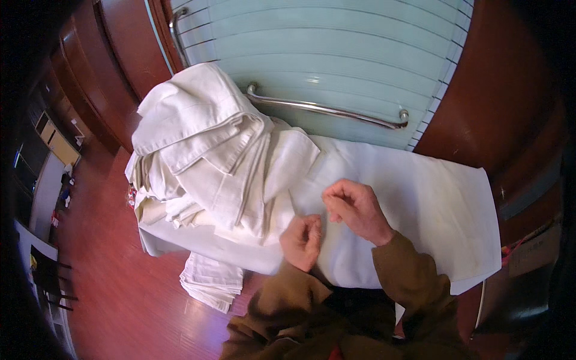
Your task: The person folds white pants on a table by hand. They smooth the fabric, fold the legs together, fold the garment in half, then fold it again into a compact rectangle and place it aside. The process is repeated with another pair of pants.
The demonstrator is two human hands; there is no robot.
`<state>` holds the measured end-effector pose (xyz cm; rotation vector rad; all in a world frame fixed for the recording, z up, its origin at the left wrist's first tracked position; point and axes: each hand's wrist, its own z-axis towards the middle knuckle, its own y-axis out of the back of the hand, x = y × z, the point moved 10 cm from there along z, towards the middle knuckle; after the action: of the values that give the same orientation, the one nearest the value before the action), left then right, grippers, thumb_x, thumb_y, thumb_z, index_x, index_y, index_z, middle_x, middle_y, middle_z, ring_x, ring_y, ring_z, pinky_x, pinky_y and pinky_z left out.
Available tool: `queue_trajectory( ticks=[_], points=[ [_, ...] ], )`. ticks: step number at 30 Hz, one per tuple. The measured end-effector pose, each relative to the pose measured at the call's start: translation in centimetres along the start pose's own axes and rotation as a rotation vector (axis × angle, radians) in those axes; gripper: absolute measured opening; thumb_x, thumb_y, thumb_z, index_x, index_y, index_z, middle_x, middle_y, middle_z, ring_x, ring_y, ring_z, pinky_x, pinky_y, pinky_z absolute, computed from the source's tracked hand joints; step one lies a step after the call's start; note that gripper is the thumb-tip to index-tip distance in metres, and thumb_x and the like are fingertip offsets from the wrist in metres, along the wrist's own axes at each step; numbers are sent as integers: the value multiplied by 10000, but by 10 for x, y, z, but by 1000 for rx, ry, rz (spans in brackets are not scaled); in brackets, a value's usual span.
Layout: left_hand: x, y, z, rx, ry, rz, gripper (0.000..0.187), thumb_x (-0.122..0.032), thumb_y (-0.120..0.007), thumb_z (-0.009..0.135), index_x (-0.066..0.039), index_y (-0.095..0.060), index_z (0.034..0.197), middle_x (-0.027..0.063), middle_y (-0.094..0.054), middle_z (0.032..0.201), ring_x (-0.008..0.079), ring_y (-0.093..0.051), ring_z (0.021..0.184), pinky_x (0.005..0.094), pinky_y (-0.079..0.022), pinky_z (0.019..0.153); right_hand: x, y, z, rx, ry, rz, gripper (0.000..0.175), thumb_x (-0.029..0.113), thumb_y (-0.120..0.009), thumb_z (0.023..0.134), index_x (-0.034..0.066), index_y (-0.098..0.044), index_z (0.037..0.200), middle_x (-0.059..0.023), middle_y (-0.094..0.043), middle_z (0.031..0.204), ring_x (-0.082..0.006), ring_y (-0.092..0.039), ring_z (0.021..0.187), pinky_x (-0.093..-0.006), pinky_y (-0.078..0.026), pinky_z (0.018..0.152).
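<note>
My left hand point(301, 242), its fingers curled in, is over the near edge of a table draped in a white cloth point(441, 216), close to a heap of white cloths. My right hand point(355, 209) hangs a little farther forward and to the right, also with bent fingers. I see no cloth in either hand, though the palms are hidden. The heap of white cloths point(198, 135) lies loosely piled on the table's left half, some with hemmed edges hanging in folds. Below the table's front edge, at the left, sits a stack of folded white cloths point(211, 279).
Behind the table stands a frosted, striped glass panel point(342, 58) with a metal bar handle point(324, 108), framed by reddish-brown wood panels point(486, 90). The reddish wooden floor point(121, 270) stretches to the left, towards a dark chair point(51, 279). A cardboard box point(533, 252) is at the right.
</note>
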<state>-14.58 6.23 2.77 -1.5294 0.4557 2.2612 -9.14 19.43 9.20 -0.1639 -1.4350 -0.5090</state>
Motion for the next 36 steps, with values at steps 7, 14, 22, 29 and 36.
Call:
queue_trajectory(
  ticks=[7, 14, 22, 29, 36],
  points=[
    [-13, 8, -3, -77, -118, -25, 86, 16, -632, 856, -18, -668, 926, 75, -541, 722, 155, -508, 588, 270, -435, 564, 94, -49, 98, -128, 400, -141, 128, 101, -669, 877, 19, -625, 966, -13, -595, 764, -70, -540, 627, -237, -460, 581],
    [0, -3, -3, 72, -203, -104, 292, 21, -605, 800, -19, -638, 1087, 157, -635, 921, 267, -645, 736, 314, -505, 639, 171, -121, 112, -372, 949, -699, 164, 96, -713, 756, 64, -668, 910, -97, -560, 746, -292, -604, 751, -380, -489, 659],
    [-1, -2, -5, 66, -188, -34, 314, -20, -624, 782, -21, -631, 1096, 161, -657, 989, 296, -670, 768, 319, -526, 663, 161, -125, 134, -337, 856, -647, 67, 54, -645, 783, 39, -602, 734, -109, -592, 729, -301, -612, 657, -398, -471, 579],
    [-14, 8, 1, 4, -128, -63, 90, -12, -611, 882, -3, -652, 962, 99, -600, 774, 149, -591, 629, 259, -472, 590, 147, -60, 124, -354, 792, -496, 94, 40, -669, 733, 32, -576, 730, -69, -559, 631, -164, -542, 537, -317, -452, 523],
    [-21, 15, 2, -69, -128, -102, 100, -1, -626, 881, 1, -658, 975, 90, -588, 753, 138, -580, 639, 255, -466, 607, 4, 107, 73, -520, 203, -664, 123, 78, -673, 737, 26, -573, 690, -21, -547, 604, -93, -483, 579, -286, -426, 535]
  ],
)
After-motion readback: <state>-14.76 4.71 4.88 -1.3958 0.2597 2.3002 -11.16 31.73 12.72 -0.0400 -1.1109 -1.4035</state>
